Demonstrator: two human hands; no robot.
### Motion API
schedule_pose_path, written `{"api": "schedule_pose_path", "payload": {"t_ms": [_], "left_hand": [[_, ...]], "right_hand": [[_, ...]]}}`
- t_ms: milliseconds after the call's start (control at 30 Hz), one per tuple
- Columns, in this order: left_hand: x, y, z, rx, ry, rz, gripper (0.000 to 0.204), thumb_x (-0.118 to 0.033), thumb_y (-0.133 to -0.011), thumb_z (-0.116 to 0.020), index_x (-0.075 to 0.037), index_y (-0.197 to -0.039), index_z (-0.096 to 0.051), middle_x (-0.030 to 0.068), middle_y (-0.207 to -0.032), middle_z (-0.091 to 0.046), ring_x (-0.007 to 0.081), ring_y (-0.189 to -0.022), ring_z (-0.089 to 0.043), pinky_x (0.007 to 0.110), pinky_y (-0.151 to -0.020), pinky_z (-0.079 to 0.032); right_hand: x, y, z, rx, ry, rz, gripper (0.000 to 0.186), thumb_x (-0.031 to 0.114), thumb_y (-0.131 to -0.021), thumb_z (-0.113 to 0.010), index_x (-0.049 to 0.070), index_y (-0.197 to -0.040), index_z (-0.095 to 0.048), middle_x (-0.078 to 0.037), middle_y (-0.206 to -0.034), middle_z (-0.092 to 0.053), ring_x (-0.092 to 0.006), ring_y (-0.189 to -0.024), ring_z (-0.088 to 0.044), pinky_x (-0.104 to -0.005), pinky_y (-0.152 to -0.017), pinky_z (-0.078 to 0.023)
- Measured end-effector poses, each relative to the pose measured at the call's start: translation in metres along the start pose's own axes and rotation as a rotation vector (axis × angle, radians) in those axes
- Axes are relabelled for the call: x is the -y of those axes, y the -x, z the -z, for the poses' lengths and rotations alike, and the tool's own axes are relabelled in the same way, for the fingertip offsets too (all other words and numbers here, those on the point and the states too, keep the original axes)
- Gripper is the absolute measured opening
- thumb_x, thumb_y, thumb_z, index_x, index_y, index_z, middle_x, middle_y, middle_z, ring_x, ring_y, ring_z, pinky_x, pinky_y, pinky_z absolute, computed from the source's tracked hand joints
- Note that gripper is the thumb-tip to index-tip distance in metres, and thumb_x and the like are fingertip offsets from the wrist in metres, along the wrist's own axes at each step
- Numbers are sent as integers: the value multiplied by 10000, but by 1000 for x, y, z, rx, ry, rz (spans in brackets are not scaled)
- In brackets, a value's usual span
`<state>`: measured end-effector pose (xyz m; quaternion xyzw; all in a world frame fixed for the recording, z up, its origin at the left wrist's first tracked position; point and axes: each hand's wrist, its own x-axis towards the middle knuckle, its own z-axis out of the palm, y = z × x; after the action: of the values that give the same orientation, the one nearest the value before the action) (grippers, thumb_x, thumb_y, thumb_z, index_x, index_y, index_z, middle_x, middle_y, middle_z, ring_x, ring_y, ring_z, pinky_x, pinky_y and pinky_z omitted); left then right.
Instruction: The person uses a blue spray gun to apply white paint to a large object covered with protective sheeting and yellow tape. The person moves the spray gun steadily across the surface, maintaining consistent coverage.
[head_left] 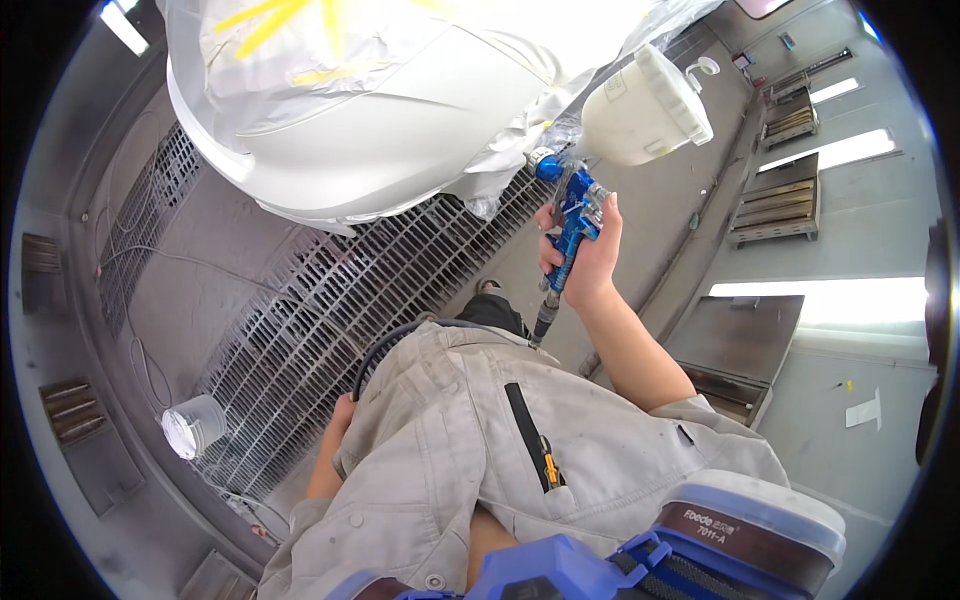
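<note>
Up right, the right hand (pixel 590 255) wraps its fingers (pixel 549 262) tight around a blue spray gun (pixel 575 215) (white cup (pixel 640 110) on top). Its nozzle sits near the masked white panel (pixel 370 130). Low left, the left hand (pixel 340 415) grips a black hose (pixel 385 345); finger spread unclear.

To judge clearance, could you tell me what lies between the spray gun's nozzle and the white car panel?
In the head view, only crinkled masking film separates the spray gun from the panel.

The left hand (pixel 342 412) is mostly hidden behind the grey jacket (pixel 470 440); its fingers cannot be seen.
</note>
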<state>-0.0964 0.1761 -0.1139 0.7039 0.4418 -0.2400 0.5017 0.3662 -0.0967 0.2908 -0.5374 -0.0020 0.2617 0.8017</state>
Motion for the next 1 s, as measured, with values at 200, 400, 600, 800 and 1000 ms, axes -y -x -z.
{"api": "schedule_pose_path", "payload": {"t_ms": [200, 400, 600, 800, 1000], "left_hand": [[-55, 5, 12, 0, -164, 19, 311, -343, -854, -732, -33, -872, -730, 162, -788, -717, 308, -770, -696, 446, -750, -521], [-88, -3, -2, -4, -113, -16, 310, -328, -890, -701, -20, -875, -727, 175, -792, -716, 310, -761, -692, 445, -733, -517], [-130, 1, -20, -44, -6, -85, 289, -320, -908, -706, -37, -855, -729, 136, -753, -708, 259, -729, -686, 417, -706, -516], [-191, 35, -14, -28, -115, -16, 268, -275, -866, -802, -42, -785, -698, 52, -700, -675, 183, -651, -620, 385, -649, -499], [-207, 24, -35, -56, -165, -9, 286, -294, -872, -793, -42, -787, -688, 59, -700, -666, 194, -657, -606, 384, -643, -486]], "right_hand": [[14, -11, 22, -10, 5, -15, 760, 741, -1000, -278, 39, -1074, -561, -65, -907, -580, -129, -500, -403, -324, -486, -384], [35, -32, 46, -2, 13, -9, 763, 738, -1001, -286, 35, -1067, -575, -61, -898, -584, -129, -501, -404, -320, -484, -382], [68, -60, 66, -10, -31, -55, 772, 743, -1000, -282, 31, -1017, -581, -53, -893, -594, -126, -503, -409, -317, -484, -379], [85, -75, 86, -17, -31, -83, 770, 743, -1000, -284, 32, -1022, -579, -54, -886, -603, -123, -495, -407, -307, -480, -374], [98, -83, 110, 44, -17, -28, 778, 738, -1001, -283, 20, -1047, -580, -56, -889, -602, -119, -492, -409, -304, -464, -368]]}}
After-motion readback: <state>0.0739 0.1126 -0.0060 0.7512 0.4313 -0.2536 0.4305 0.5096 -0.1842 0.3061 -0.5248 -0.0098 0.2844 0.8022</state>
